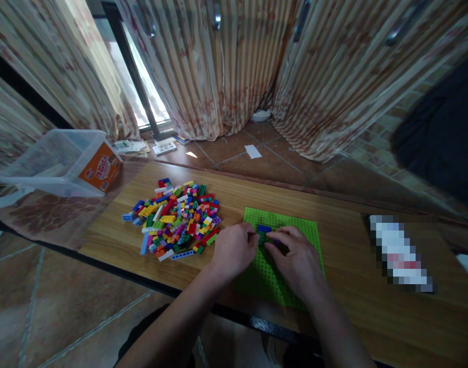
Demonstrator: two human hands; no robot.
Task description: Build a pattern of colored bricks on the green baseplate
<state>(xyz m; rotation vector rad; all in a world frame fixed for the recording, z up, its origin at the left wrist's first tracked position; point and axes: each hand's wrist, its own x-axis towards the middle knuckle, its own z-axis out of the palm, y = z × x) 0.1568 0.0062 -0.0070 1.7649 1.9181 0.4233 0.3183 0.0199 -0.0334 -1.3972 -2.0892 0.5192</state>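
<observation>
A lime-green studded baseplate (295, 294) lies on the wooden table, with a blue toy brick (264, 228) near its far edge. Just in front of that is a dark green brick (261, 238), between my two hands. My left hand (236, 250) is closed, its curled fingertips at the left side of the green brick; anything inside them is hidden. From the right, my right hand (299, 260) bends thumb and index finger toward the same brick in a pinch. Its palm shades the plate, and the exact contact is too small to make out.
Left of the plate spreads a pile of mixed coloured bricks (180, 214). A clear plastic bin (61, 168) with an orange label stands beyond it. A blurred-out, phone-like object (400, 253) lies on the right. Curtains (218, 66) hang behind the table (115, 232).
</observation>
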